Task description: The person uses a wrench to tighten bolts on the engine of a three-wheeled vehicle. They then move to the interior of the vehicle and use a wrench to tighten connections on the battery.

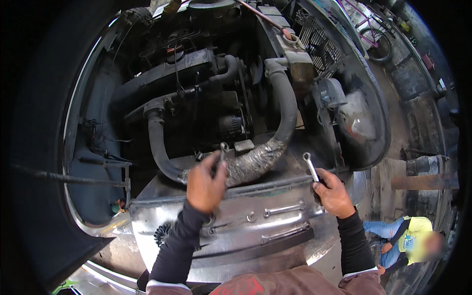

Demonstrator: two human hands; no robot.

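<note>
My right hand point(334, 194) is closed round a silver wrench point(310, 166), its ring end pointing up and away from me. My left hand point(205, 184) is raised in front of the foil-wrapped part of a thick hose point(258, 162). Its fingers are pinched on a second wrench, and only the ring end point(224, 146) shows above them. Below the hands lies a bare metal panel point(236, 209). On it rest another wrench point(285, 209) and a small round metal piece point(251, 216).
Beyond the hose is a dark engine point(191, 64), with an alternator point(231, 125) and a coolant tank point(299, 66). A grey horn-like unit point(332, 92) stands at the right. A person in a yellow shirt point(418, 233) sits at the lower right. A bicycle point(374, 44) stands at the far right.
</note>
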